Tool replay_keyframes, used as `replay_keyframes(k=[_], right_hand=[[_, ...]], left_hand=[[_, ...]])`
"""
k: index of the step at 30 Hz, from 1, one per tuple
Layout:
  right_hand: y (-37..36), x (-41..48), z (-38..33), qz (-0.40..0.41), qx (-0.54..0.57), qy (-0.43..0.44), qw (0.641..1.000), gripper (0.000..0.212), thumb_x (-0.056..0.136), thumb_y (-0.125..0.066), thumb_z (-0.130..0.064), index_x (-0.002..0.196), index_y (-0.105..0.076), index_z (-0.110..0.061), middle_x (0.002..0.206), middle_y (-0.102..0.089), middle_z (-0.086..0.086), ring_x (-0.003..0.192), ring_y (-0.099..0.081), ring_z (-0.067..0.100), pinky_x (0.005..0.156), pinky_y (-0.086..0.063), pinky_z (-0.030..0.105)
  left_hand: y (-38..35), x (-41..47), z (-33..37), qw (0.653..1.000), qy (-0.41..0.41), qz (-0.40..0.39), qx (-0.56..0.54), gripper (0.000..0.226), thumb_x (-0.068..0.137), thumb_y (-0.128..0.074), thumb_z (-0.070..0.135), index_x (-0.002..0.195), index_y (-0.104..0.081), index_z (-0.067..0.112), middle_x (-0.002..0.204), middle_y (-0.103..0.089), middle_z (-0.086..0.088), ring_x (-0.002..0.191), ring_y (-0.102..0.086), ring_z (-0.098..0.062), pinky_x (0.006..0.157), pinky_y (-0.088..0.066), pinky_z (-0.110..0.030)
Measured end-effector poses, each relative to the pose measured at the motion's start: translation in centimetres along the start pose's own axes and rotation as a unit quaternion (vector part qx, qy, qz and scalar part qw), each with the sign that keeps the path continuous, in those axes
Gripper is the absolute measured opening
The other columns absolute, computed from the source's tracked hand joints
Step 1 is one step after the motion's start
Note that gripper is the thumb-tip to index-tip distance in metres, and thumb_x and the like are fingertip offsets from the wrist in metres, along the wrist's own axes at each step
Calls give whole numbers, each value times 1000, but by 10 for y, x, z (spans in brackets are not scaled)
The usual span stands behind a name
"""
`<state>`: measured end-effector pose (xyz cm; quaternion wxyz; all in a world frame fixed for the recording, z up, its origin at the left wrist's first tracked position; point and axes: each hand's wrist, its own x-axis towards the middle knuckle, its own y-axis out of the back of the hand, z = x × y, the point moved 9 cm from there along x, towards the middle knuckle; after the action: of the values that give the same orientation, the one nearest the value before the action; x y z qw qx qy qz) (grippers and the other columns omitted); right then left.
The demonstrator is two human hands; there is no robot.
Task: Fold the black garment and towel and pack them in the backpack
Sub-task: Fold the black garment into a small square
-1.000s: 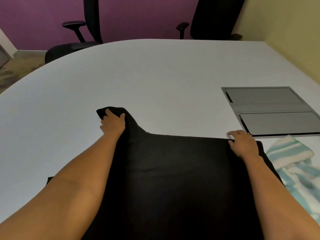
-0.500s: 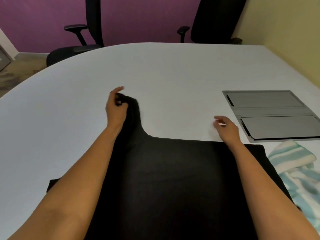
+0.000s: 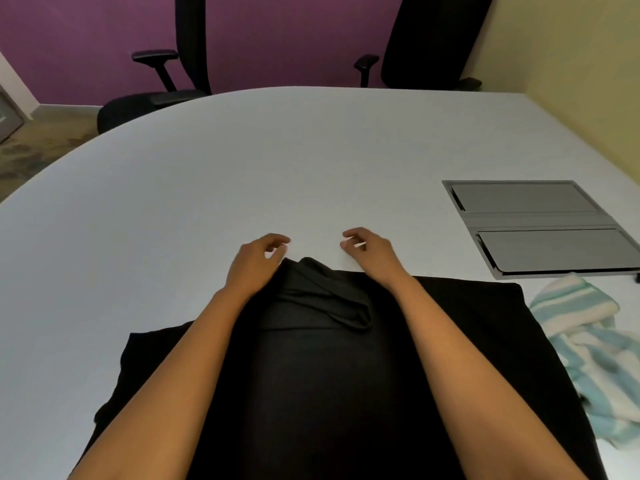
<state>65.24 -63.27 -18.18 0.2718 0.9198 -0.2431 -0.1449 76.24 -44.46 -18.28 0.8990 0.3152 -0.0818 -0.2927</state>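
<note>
Black garment (image 3: pixel 329 368) lying flat, sleeve (image 3: pixel 325 299) tucked inward for narrowing; left hand (image 3: pixel 258 259) and right hand (image 3: pixel 369 249) hovering empty, loosely curled, at its far edge.

A wide white table (image 3: pixel 242 161) with a rounded far edge is shown. A black garment (image 3: pixel 346 393) is spread flat on its near part, with one piece folded inward and bunched at the cloth's far edge. A towel (image 3: pixel 588 351), striped pale blue and white, is seen crumpled just beside the garment on the right. A grey two-leaf panel (image 3: pixel 540 223) is set into the tabletop just beyond the towel.
</note>
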Motion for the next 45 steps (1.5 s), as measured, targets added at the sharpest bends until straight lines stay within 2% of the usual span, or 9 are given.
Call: replay_keyframes(k=[8, 14, 20, 23, 30, 35, 40, 43, 45], right_hand=[[-102, -12, -32, -125, -278, 111, 946, 51, 89, -59, -43, 130, -55, -13, 124, -57, 9, 116, -50, 26, 99, -41, 34], [-77, -7, -35, -46, 43, 12, 998, 26, 89, -62, -27, 111, -65, -12, 108, -59, 0, 99, -56, 15, 86, -40, 21], [-43, -16, -52, -24, 370, -18, 929, 13, 93, -58, -23, 104, -61, -17, 109, -64, 7, 107, -60, 22, 102, -46, 40], [-20, -28, -66, -15, 409, 13, 912, 17, 97, -49, -25, 113, -53, -19, 119, -60, 9, 113, -57, 22, 100, -47, 37], [-16, -65, -103, -101, 224, 119, 962, 25, 92, -56, -7, 115, -51, -16, 115, -63, 2, 107, -61, 14, 94, -50, 25], [8, -75, -83, -73, 157, 121, 977, 24, 90, -62, -17, 113, -58, -21, 115, -65, -7, 107, -60, 4, 90, -48, 14], [44, -79, -11, -3, 108, 47, 993, 22, 92, -58, -23, 114, -58, -23, 115, -64, -4, 105, -58, 4, 90, -44, 16], [61, -88, 37, 32, 88, -12, 995, 21, 93, -57, -21, 114, -59, -22, 109, -62, -3, 99, -57, 1, 93, -46, 20], [70, -94, 65, 53, 55, -51, 996, 21, 93, -57, -19, 114, -59, -20, 106, -61, -2, 96, -57, 4, 95, -47, 26]], left_hand=[[-19, 12, -56, 990, 125, 11, -59, 24, 95, -50, 17, 114, -64, 20, 118, -63, -6, 109, -59, -21, 88, -40, -23], [-13, 9, -48, 984, 129, 27, -122, 27, 96, -49, 27, 118, -62, 19, 122, -63, -3, 113, -58, -21, 94, -44, -29], [-17, -13, -26, 947, 266, -104, -144, 68, 94, -22, 63, 124, -56, 12, 123, -59, -8, 117, -53, -29, 99, -39, -39], [-19, -25, -11, 925, 297, -189, -144, 75, 91, -15, 68, 113, -55, 8, 109, -64, -14, 106, -59, -30, 93, -45, -39], [19, -10, 56, 894, 157, -101, -407, 31, 95, -52, 34, 116, -61, 14, 103, -65, -2, 102, -59, -21, 79, -51, -28], [92, -23, 76, 885, 43, 35, -462, 19, 94, -53, 31, 109, -64, 24, 111, -63, 4, 111, -56, -15, 94, -48, -29], [143, -78, 56, 935, 18, -10, -353, 34, 81, -56, 56, 102, -72, 34, 114, -67, 12, 111, -59, -7, 92, -45, -28], [141, -119, 7, 959, 102, -106, -241, 64, 49, -76, 70, 102, -73, 35, 106, -71, 5, 101, -64, -15, 86, -47, -33], [125, -143, -33, 958, 201, -179, -97, 49, 67, -70, 61, 106, -71, 30, 93, -69, -3, 83, -64, -20, 75, -51, -33]])
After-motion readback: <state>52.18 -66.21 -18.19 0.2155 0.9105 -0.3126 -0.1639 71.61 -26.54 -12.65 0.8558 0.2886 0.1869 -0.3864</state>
